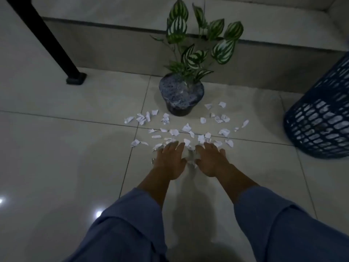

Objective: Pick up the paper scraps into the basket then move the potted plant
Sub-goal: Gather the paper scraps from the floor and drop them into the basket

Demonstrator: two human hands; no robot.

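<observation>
Both hands (190,159) flat among paper scraps (177,132) — fingers spread.

Glossy tile floor (56,148); seemingly plastic lattice basket (321,118).

basket (321,118): cut off at right edge | scraps (190,156): partly under hands

We seem to be indoors in a dim home. Glossy pale floor tiles (56,148) meet a low tiled step (113,40). A black furniture leg (54,44), potted plant (181,95) and blue basket (321,120) stand here.
</observation>
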